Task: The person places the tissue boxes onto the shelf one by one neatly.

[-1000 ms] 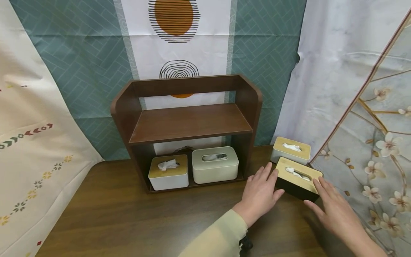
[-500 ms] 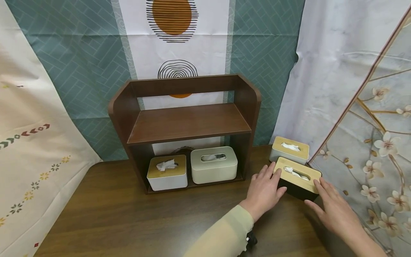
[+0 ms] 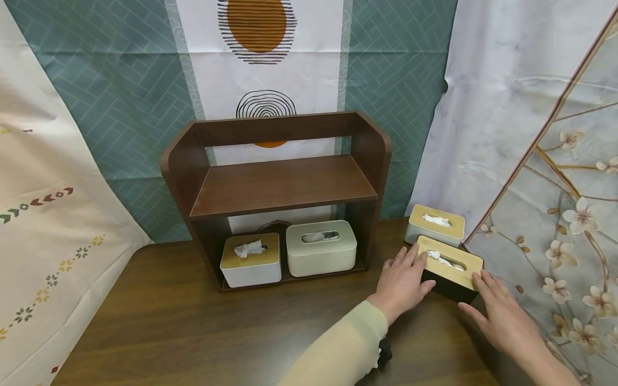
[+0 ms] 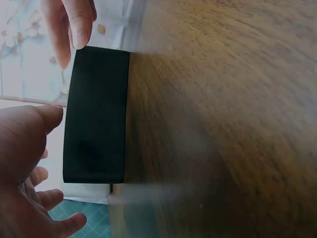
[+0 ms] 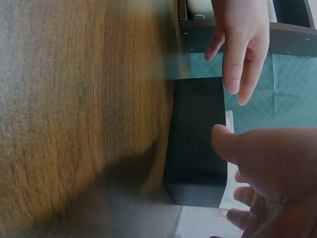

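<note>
A black tissue box with a light wooden lid and a tissue in its slot sits on the table at the right of the head view. My left hand is at its left end, fingertips right at the lid's edge. At the opposite end is my right hand, fingertips right by the corner. Both hands have extended, slightly bent fingers, with thumbs apart. In the left wrist view, the box's dark side lies between the two hands. The right wrist view shows my right thumb overlapping the box's upper edge.
Behind the black box stands a grey tissue box with a wooden lid. A brown two-tier shelf holds a white wooden-lidded tissue box and a cream one on its lower level. Patterned cloth hangs close on the right.
My left hand has shifted slightly to the right, from beside the black tissue box to its left edge. The right hand and the boxes stay nearly where they were; the view shifts slightly.
</note>
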Demonstrator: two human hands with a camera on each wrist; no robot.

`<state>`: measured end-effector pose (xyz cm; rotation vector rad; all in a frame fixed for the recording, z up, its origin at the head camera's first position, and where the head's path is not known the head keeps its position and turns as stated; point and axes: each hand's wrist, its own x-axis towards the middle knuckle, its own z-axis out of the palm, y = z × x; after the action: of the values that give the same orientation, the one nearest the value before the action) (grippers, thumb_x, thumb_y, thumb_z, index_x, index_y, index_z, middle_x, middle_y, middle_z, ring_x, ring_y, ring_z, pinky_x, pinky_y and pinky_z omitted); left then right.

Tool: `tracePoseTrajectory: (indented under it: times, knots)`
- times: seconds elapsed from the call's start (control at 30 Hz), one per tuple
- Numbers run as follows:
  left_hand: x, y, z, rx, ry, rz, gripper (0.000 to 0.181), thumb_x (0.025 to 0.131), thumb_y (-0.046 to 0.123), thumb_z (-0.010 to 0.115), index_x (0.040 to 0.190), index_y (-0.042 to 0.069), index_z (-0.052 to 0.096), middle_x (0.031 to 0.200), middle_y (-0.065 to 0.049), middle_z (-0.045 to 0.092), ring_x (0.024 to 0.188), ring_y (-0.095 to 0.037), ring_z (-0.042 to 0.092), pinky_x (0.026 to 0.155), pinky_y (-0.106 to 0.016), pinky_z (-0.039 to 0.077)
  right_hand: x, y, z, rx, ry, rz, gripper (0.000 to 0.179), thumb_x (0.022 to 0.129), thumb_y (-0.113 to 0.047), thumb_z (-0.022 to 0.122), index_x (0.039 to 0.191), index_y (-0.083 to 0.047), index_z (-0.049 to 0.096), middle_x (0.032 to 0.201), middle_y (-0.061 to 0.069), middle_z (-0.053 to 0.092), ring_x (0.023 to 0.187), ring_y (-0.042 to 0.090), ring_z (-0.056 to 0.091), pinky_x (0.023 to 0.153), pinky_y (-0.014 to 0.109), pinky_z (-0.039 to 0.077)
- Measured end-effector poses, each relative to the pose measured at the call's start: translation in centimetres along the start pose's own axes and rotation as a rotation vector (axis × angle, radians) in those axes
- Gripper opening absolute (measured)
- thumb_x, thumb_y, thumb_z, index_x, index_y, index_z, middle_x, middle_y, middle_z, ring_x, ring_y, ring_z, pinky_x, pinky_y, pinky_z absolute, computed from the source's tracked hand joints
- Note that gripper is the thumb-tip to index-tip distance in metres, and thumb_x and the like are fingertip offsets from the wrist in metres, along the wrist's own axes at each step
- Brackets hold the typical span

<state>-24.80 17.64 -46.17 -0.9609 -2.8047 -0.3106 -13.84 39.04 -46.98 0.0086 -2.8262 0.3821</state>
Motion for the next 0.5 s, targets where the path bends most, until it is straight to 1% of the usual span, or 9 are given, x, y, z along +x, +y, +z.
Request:
tracePoseTrajectory:
  times: [0.13,0.27,0.5]
  knots:
    - [0.30,-0.02,0.30,0.000,-0.019,-0.004,0.071,0.110,0.065,0.054,0.172,0.033,0.041,0.182,0.006,0.027,0.165,-0.016,0.029,0.122,-0.041,0.043,0.00,0.17,0.06,0.007,-0.011,0.004,0.082,0.105,-0.036,0.078,0.158,0.016,0.042,0.163,0.045,0.033,0.147,0.068,0.031,0.108,0.084,0.033]
    - [0.51,-0.18,0.63,0.011,-0.026,-0.010,0.072,0.110,0.065,0.055,0.172,0.033,0.040,0.181,0.007,0.028,0.164,-0.017,0.030,0.122,-0.042,0.043,0.08,0.06,0.10,0.012,-0.030,0.020,0.084,0.105,-0.037,0.078,0.159,0.015,0.042,0.163,0.045,0.034,0.149,0.068,0.030,0.109,0.084,0.032]
    - [0.69,-0.16,0.94,0.035,-0.030,0.011,0.073,0.109,0.066,0.056,0.172,0.033,0.041,0.180,0.008,0.031,0.163,-0.017,0.034,0.121,-0.043,0.045,0.29,0.31,0.00,0.011,-0.110,0.066,0.087,0.107,-0.041,0.074,0.162,0.015,0.037,0.167,0.044,0.028,0.152,0.069,0.023,0.109,0.087,0.029]
